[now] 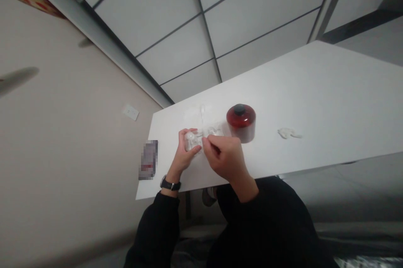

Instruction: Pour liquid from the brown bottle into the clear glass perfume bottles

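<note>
On the white table (pixel 315 104), my left hand (pixel 184 154) wraps its fingers and thumb around a small clear container (pixel 190 139) with a rounded, shiny top. My right hand (pixel 227 157) is closed in a pinch just right of it, fingertips close to the container. What the pinch holds, if anything, is too small and hidden to make out. Behind the right fingertips lies another clear, glassy piece (pixel 211 130), partly covered by the hand. A slim transparent item (pixel 202 110) lies farther back.
A red see-through bottle (pixel 242 123) with a black cap stands behind my right hand. To its right lies a crumpled white scrap (pixel 286 133). A blurred-out dark box (pixel 148 160) sits at the table's left edge, near the wall (pixel 78 134). White panels (pixel 176 45) rise behind.
</note>
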A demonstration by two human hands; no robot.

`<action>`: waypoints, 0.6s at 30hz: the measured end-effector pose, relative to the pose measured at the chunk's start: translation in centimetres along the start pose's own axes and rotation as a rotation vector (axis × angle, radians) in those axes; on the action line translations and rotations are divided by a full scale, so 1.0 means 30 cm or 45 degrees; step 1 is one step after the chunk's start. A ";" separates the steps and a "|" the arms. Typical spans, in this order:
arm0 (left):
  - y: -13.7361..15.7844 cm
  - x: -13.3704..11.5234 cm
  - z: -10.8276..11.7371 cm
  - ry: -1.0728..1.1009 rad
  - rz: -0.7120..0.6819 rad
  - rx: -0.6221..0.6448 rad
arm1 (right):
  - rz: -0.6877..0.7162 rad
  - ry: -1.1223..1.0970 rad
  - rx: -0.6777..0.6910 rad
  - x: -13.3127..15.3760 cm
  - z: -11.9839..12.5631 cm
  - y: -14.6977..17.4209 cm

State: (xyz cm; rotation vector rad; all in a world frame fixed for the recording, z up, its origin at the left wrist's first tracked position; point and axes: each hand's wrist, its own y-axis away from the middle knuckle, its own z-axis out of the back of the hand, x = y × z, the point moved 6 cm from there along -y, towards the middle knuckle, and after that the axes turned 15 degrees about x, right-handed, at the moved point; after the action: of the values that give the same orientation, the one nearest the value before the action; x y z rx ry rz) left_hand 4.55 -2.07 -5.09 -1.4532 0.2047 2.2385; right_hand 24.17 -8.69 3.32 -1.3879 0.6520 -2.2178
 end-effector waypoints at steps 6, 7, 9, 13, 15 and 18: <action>-0.004 0.008 0.000 0.011 -0.001 -0.006 | -0.608 -0.227 0.452 -0.068 -0.129 -0.007; -0.003 0.007 0.001 0.011 -0.003 -0.009 | -0.668 -0.200 0.524 -0.065 -0.148 -0.004; -0.002 0.006 0.001 -0.009 0.014 0.013 | -0.723 -0.111 0.664 -0.049 -0.180 0.003; 0.008 0.017 0.007 0.012 0.143 -0.022 | -0.738 -0.031 0.848 -0.011 -0.222 0.017; 0.010 0.021 0.002 0.096 0.180 -0.028 | -0.800 -0.059 0.844 -0.007 -0.223 0.024; 0.006 0.015 -0.012 0.194 0.183 -0.004 | -0.935 -0.123 0.702 -0.020 -0.204 0.029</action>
State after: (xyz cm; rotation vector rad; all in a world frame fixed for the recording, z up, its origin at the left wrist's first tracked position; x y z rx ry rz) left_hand 4.61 -2.23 -5.66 -1.6596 0.3644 2.2399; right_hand 18.94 -8.06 0.00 -1.5513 -0.5771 -2.5330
